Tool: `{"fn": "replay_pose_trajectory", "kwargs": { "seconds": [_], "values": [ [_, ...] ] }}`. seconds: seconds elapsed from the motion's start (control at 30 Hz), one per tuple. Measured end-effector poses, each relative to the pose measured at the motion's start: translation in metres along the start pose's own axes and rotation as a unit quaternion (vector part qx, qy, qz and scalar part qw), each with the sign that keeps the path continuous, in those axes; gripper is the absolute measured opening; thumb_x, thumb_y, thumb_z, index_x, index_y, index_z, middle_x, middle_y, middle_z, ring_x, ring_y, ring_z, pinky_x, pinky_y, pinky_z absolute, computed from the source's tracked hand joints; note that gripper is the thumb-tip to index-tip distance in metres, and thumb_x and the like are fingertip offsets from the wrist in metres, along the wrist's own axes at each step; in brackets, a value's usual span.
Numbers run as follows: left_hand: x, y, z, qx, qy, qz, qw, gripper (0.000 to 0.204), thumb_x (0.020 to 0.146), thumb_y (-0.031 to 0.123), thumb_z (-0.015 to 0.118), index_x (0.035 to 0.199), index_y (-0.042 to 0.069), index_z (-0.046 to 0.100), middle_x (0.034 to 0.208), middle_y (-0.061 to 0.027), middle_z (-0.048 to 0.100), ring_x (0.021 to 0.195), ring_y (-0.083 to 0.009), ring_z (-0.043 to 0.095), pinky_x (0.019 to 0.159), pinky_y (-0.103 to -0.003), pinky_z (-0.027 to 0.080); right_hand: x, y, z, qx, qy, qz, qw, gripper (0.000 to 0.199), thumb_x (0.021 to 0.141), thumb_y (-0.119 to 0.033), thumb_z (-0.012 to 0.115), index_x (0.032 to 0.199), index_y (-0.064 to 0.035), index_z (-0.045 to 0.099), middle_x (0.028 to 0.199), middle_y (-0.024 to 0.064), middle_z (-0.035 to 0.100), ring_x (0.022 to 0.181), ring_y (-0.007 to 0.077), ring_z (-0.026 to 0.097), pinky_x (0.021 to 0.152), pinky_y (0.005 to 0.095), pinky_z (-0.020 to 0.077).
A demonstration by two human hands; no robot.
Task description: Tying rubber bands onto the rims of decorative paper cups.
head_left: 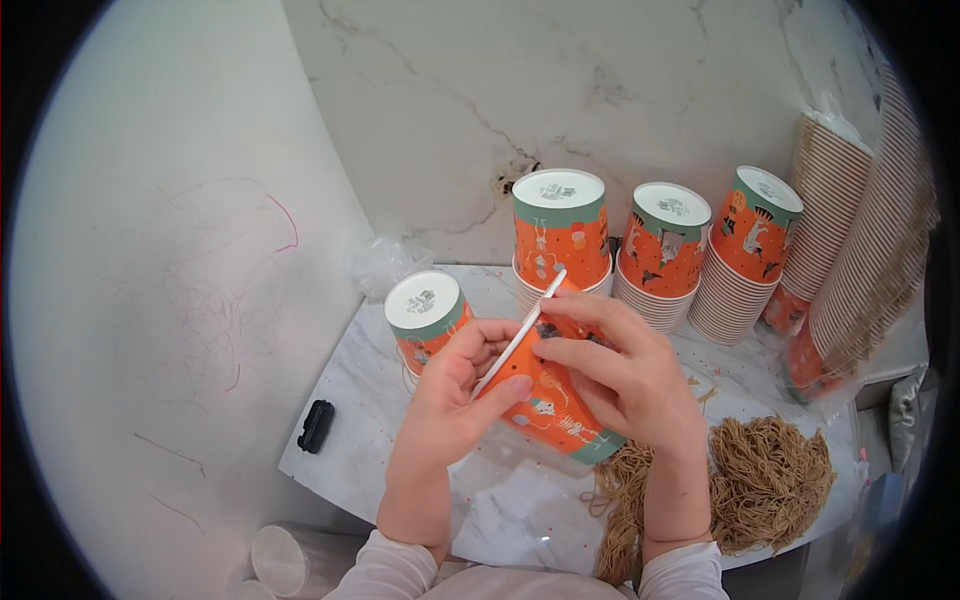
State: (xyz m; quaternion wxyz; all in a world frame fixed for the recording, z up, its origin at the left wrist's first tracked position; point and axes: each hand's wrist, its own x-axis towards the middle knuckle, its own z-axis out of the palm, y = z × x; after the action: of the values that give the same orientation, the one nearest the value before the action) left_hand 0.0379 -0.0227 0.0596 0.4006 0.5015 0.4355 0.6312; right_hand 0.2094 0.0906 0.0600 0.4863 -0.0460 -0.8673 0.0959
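- The orange paper cup (560,395) is held above the surface, tilted on its side, its white rolled rim toward upper left and green base band toward lower right.
- The left hand (445,395) is half closed, pinching the cup near the rim, thumb on the printed wall, fingers curled at the mouth.
- The right hand (635,370) is partly open, fingers bent over the cup's upper side, one near the rim.
- Beneath lies the marble-patterned surface (515,510), carrying a fluffy, tangled tan string bundle (770,485) and a small black plastic object (316,427).
- Four upside-down cup stacks (561,235) stand beyond the hands; at right, ribbed stacks lean in clear plastic bags (860,240).
- A grey-veined wall (450,110) rises behind; thin strands cling to the smooth white panel (120,300) at left.
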Motion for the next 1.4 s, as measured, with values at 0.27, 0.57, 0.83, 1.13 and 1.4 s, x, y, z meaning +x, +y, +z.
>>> {"fn": "replay_pose_trajectory", "kwargs": {
  "seconds": [0.27,0.57,0.83,1.13,1.4],
  "values": [
    [0.000,0.000,0.002,0.033,0.010,0.014,0.999,0.040,0.090,-0.004,0.065,0.128,-0.003,0.052,0.120,-0.0093,0.062,0.110,-0.0129,0.061,0.090,-0.027,0.056,0.001,0.000,0.000,-0.001,0.006,0.002,1.000,0.027,0.076,0.000,0.071,0.101,-0.0082,0.069,0.123,0.0107,0.063,0.108,0.0298,0.066,0.081,0.0370,0.0580],
    [0.002,-0.008,0.007,0.078,0.034,0.050,0.995,0.038,0.091,-0.007,0.063,0.126,-0.003,0.053,0.120,-0.0091,0.063,0.111,-0.0135,0.062,0.094,-0.028,0.053,0.003,-0.004,0.005,-0.045,0.019,0.005,0.999,0.024,0.076,-0.004,0.072,0.099,-0.0079,0.068,0.123,0.0110,0.064,0.106,0.0292,0.068,0.078,0.0371,0.0584],
    [0.007,-0.009,-0.002,0.005,0.004,0.025,1.000,0.037,0.089,-0.004,0.069,0.125,-0.004,0.056,0.116,-0.0094,0.066,0.106,-0.0137,0.065,0.092,-0.028,0.055,0.003,-0.002,0.004,-0.024,0.039,-0.008,0.999,0.024,0.077,-0.002,0.072,0.100,-0.0073,0.068,0.119,0.0110,0.066,0.108,0.0311,0.067,0.080,0.0378,0.0583],
    [0.013,-0.017,-0.013,-0.086,-0.020,-0.018,0.996,0.032,0.084,-0.004,0.075,0.112,-0.003,0.061,0.104,-0.0080,0.070,0.094,-0.0126,0.069,0.086,-0.028,0.058,0.002,-0.001,0.009,0.051,0.072,0.026,0.996,0.024,0.077,0.007,0.069,0.098,-0.0033,0.062,0.116,0.0129,0.068,0.109,0.0340,0.068,0.082,0.0411,0.0578],
    [0.018,-0.012,0.000,-0.157,0.036,-0.018,0.987,0.016,0.088,0.000,0.075,0.098,0.000,0.062,0.098,-0.0080,0.071,0.085,-0.0130,0.070,0.079,-0.026,0.057,0.001,0.003,0.008,0.022,0.066,0.006,0.998,0.024,0.077,0.007,0.068,0.099,-0.0031,0.062,0.116,0.0125,0.068,0.112,0.0344,0.067,0.083,0.0409,0.0579]
  ]
}}
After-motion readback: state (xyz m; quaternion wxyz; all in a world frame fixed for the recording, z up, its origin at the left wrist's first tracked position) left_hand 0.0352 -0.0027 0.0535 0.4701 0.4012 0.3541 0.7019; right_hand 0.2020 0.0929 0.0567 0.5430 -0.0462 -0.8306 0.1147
